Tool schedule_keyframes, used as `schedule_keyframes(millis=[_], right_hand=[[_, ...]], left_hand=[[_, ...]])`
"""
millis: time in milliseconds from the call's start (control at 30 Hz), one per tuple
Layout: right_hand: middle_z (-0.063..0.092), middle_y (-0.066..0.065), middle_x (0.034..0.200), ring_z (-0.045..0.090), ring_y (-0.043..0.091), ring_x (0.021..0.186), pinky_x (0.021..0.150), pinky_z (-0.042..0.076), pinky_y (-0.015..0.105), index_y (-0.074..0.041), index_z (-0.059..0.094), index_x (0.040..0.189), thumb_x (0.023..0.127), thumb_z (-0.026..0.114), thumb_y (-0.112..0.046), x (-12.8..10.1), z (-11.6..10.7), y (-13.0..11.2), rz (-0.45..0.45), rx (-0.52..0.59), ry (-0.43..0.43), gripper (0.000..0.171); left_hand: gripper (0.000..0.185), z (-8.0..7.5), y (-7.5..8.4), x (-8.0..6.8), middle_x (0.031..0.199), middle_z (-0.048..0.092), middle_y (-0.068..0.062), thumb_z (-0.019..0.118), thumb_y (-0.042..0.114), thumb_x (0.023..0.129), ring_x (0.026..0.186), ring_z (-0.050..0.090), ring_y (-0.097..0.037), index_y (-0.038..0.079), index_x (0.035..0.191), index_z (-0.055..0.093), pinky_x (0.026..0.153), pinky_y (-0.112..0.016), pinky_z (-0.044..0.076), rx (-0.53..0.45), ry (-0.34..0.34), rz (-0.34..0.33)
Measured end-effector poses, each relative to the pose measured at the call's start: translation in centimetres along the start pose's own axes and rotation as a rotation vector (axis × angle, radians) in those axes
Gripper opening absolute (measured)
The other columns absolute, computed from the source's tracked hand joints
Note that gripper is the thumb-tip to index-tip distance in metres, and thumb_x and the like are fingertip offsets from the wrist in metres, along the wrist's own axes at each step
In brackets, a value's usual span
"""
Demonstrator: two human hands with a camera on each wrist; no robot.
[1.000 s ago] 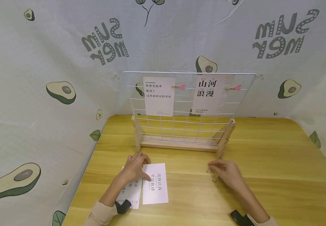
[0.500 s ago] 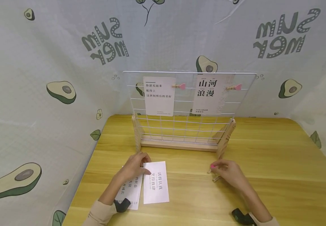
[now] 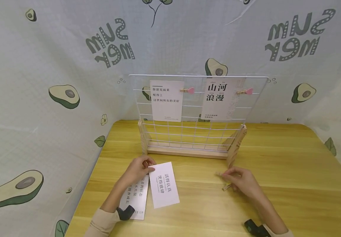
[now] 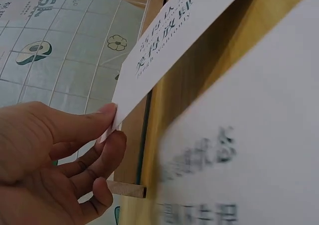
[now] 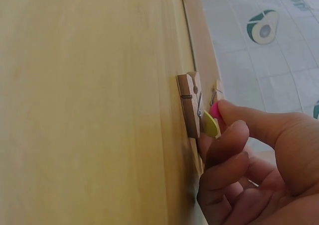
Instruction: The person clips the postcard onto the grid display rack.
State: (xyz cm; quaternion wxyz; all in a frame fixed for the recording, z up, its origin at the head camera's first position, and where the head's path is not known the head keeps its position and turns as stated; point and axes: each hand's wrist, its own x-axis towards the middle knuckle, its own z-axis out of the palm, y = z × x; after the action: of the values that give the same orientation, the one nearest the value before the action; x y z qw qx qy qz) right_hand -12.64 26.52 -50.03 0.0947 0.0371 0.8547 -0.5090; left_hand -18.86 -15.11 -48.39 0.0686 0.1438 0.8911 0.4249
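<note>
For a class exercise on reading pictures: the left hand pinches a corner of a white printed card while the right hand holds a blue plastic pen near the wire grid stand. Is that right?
Not quite. The right hand pinches a small wooden clothespin, not a pen, as the right wrist view shows. The left hand does pinch the white printed card near the white wire grid stand.

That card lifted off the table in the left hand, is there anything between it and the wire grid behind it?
Nothing visible blocks it. The left hand pinches the card by its corner, and only bare table lies between it and the wire grid. The two hung cards fill the top rows; the lower rows look free.
</note>
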Motion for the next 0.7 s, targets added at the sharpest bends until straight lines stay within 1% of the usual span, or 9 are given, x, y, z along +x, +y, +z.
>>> schedule_keyframes(millis=[133, 267, 333, 400, 433, 500, 600, 667, 700], right_hand=[[0.052, -0.003, 0.059, 0.048, 0.007, 0.051, 0.048, 0.042, 0.022, 0.004, 0.067, 0.114, 0.1, 0.07, -0.025, 0.03, -0.06, -0.03, -0.013, 0.01, -0.009, 0.033], [0.053, -0.003, 0.063, 0.048, 0.006, 0.052, 0.049, 0.044, 0.023, 0.006, 0.065, 0.117, 0.1, 0.07, -0.025, 0.13, -0.04, 0.11, -0.016, 0.044, -0.015, 0.035], [0.062, 0.001, 0.074, 0.048, 0.006, 0.054, 0.05, 0.045, 0.023, 0.005, 0.066, 0.118, 0.099, 0.071, -0.024, 0.2, -0.08, 0.27, -0.019, 0.049, -0.012, 0.035], [0.07, 0.007, 0.088, 0.049, 0.006, 0.057, 0.051, 0.046, 0.023, 0.005, 0.067, 0.119, 0.099, 0.071, -0.023, 0.22, -0.12, 0.37, -0.021, 0.046, -0.018, 0.036], [0.072, 0.011, 0.097, 0.05, 0.006, 0.059, 0.052, 0.046, 0.023, 0.005, 0.067, 0.121, 0.099, 0.071, -0.023, 0.2, -0.15, 0.4, -0.027, 0.038, -0.022, 0.036], [0.073, 0.02, 0.115, 0.056, 0.005, 0.07, 0.058, 0.05, 0.022, 0.004, 0.068, 0.122, 0.099, 0.07, -0.023, 0.11, -0.2, 0.35, -0.041, 0.013, -0.031, 0.036], [0.071, 0.023, 0.125, 0.063, 0.002, 0.089, 0.071, 0.054, 0.02, 0.004, 0.068, 0.124, 0.1, 0.069, -0.024, -0.01, -0.2, 0.35, -0.054, -0.009, -0.044, 0.037], [0.07, 0.023, 0.127, 0.065, 0.002, 0.097, 0.077, 0.055, 0.02, 0.003, 0.069, 0.124, 0.101, 0.069, -0.024, -0.06, -0.2, 0.4, -0.062, -0.024, -0.043, 0.036], [0.071, 0.022, 0.127, 0.065, 0.002, 0.097, 0.077, 0.055, 0.02, 0.003, 0.069, 0.124, 0.101, 0.069, -0.025, -0.04, -0.19, 0.45, -0.063, -0.03, -0.04, 0.036]], left_hand=[[0.016, -0.11, 0.08, 0.13, 0.094, 0.067, -0.005, 0.077, 0.0, 0.09, 0.078, 0.055, -0.013, 0.006, 0.104, 0.072, 0.064, -0.018, 0.045, -0.053, 0.037, -0.021], [0.017, -0.31, 0.03, 0.3, 0.097, 0.066, -0.009, 0.075, -0.003, 0.091, 0.069, 0.054, -0.013, 0.003, 0.106, 0.072, 0.057, -0.017, 0.04, -0.147, 0.065, -0.044], [0.018, -0.42, 0.01, 0.4, 0.099, 0.065, -0.011, 0.074, -0.004, 0.091, 0.064, 0.053, -0.014, 0.001, 0.108, 0.073, 0.054, -0.017, 0.038, -0.187, 0.085, -0.061], [0.019, -0.51, -0.01, 0.49, 0.1, 0.065, -0.012, 0.074, -0.005, 0.09, 0.064, 0.057, -0.015, 0.0, 0.108, 0.074, 0.053, -0.017, 0.039, -0.22, 0.113, -0.077], [0.019, -0.55, -0.01, 0.54, 0.1, 0.066, -0.013, 0.075, -0.004, 0.09, 0.065, 0.06, -0.016, 0.0, 0.108, 0.074, 0.053, -0.017, 0.04, -0.23, 0.129, -0.083], [0.019, -0.59, -0.09, 0.65, 0.099, 0.068, -0.014, 0.076, -0.005, 0.089, 0.069, 0.066, -0.017, -0.001, 0.107, 0.075, 0.054, -0.017, 0.043, -0.245, 0.163, -0.083], [0.02, -0.67, -0.13, 0.74, 0.099, 0.071, -0.016, 0.078, -0.005, 0.087, 0.076, 0.073, -0.019, -0.001, 0.106, 0.076, 0.057, -0.017, 0.048, -0.256, 0.199, -0.08], [0.022, -0.7, -0.19, 0.79, 0.1, 0.071, -0.017, 0.078, -0.006, 0.086, 0.078, 0.074, -0.021, -0.002, 0.108, 0.076, 0.056, -0.017, 0.047, -0.276, 0.209, -0.086], [0.023, -0.73, -0.18, 0.8, 0.1, 0.07, -0.017, 0.078, -0.006, 0.086, 0.079, 0.074, -0.022, -0.002, 0.109, 0.076, 0.056, -0.017, 0.047, -0.289, 0.21, -0.094]])
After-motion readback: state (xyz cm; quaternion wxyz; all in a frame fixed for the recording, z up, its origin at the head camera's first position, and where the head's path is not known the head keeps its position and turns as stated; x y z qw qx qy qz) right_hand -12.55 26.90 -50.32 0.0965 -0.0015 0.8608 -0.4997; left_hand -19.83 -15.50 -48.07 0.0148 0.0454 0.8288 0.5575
